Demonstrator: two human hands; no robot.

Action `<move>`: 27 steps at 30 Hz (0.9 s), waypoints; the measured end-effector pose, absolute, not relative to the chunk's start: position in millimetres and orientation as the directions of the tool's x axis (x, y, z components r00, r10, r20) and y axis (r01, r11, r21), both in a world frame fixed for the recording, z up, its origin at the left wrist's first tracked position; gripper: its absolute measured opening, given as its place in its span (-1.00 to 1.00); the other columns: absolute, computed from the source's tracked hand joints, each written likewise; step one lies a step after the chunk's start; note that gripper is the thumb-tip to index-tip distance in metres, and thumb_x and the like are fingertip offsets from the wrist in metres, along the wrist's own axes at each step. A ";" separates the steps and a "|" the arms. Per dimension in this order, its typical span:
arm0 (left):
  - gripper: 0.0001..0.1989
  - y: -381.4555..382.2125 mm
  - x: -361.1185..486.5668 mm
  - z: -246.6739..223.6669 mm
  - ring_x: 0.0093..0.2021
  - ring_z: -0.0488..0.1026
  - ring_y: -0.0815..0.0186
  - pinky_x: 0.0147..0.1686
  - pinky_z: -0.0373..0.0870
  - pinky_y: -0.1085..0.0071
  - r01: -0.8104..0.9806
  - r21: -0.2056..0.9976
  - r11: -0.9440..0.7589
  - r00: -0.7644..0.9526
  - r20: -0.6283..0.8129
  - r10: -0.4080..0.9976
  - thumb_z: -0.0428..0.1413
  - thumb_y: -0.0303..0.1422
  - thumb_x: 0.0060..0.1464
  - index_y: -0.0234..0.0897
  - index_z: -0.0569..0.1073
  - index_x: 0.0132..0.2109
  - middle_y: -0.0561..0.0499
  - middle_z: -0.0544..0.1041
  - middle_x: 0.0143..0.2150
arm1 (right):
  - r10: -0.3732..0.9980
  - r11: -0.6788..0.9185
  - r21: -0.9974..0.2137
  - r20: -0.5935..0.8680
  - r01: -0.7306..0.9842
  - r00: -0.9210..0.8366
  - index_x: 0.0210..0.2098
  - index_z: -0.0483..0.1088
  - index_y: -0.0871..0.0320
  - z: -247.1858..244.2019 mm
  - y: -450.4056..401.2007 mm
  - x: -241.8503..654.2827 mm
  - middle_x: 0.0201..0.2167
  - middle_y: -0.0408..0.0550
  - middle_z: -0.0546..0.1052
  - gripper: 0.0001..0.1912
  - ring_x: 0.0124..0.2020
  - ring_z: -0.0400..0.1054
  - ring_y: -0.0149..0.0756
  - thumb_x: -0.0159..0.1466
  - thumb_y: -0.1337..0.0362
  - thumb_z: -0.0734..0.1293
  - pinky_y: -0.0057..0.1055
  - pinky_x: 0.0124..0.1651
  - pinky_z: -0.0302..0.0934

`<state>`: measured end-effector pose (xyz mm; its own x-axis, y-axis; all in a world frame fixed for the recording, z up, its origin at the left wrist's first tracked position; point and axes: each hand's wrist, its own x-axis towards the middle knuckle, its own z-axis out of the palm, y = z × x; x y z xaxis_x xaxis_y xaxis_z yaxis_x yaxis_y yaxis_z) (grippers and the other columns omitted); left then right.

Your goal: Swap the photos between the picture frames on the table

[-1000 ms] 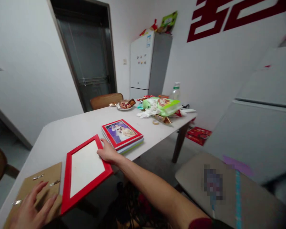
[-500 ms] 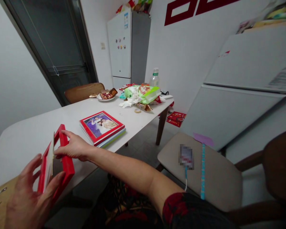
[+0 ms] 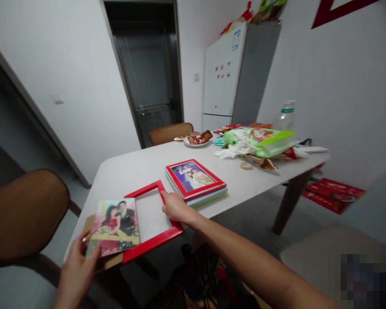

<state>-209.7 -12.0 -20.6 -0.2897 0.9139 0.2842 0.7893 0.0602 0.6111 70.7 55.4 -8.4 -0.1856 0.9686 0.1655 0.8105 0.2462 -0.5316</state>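
My left hand [image 3: 80,262] grips the lower left corner of a printed photo [image 3: 116,223] of two people. The photo's right side overlaps a red picture frame [image 3: 148,244], whose opening shows the white tabletop through it. On the frame's right side, my right hand [image 3: 176,208] is closed around the red border. Just beyond that hand lies a stack of framed pictures, with a red-bordered picture [image 3: 194,178] on top. A brown board or sheet [image 3: 111,262] shows partly beneath the photo; the rest of it is hidden.
The white table [image 3: 141,165] carries a plate of snacks [image 3: 196,143], a green tissue pack [image 3: 270,141], a clear bottle [image 3: 286,116] and a tape roll [image 3: 246,166] toward the far right. Wooden chairs stand at the left [image 3: 25,214] and behind the table.
The photo has come out of the red frame and now faces up in my left hand. The frame has been lowered flatter over the table. My view has swung left.
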 end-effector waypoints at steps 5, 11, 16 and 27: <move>-0.57 -25.8 -198.1 -35.7 -0.21 0.41 0.15 -0.22 0.33 0.25 0.874 0.485 0.027 -0.185 0.282 0.941 -0.10 -0.18 -0.03 -0.28 0.25 -0.02 -0.07 0.46 -0.24 | 0.967 0.248 -0.398 0.159 0.883 -0.200 -0.27 0.37 0.37 -25.8 57.0 65.8 -0.32 0.29 0.42 -0.71 -0.21 0.29 -0.06 0.03 0.49 0.15 -0.25 -0.18 0.13; -0.63 -30.9 -192.6 -42.0 -0.04 0.31 0.12 -0.04 0.22 0.14 0.908 0.408 -0.091 -0.107 0.436 0.893 -0.07 -0.27 -0.03 -0.28 0.29 -0.06 -0.12 0.39 -0.09 | 0.934 0.326 -0.374 0.272 0.869 -0.233 -0.10 0.30 0.33 -20.3 50.9 60.1 -0.10 0.23 0.33 -0.61 -0.03 0.16 -0.11 0.06 0.37 0.19 -0.27 -0.01 0.02; -0.58 -34.4 -170.0 -40.9 0.09 0.18 0.14 0.03 0.15 0.11 0.852 0.452 -0.264 0.041 0.446 0.894 -0.03 -0.36 -0.05 -0.28 0.24 0.01 -0.15 0.29 0.06 | 0.950 0.289 -0.789 0.168 0.543 -0.262 0.01 0.21 0.27 -21.8 47.1 27.6 -0.33 0.03 0.47 -0.52 -0.38 0.33 -0.33 0.08 0.32 0.19 -0.41 -0.26 0.18; -0.57 -11.5 -151.4 -18.3 0.08 0.22 0.18 0.09 0.09 0.23 0.680 0.660 -0.319 -0.114 0.525 0.843 -0.09 -0.49 -0.07 -0.31 0.29 0.01 -0.10 0.35 0.04 | 0.940 0.250 -0.964 0.263 -0.087 -0.216 0.09 0.03 0.20 15.7 43.3 -30.3 -0.46 -0.15 0.40 -0.43 -0.51 0.30 -0.45 0.08 0.27 0.18 -0.49 -0.45 0.20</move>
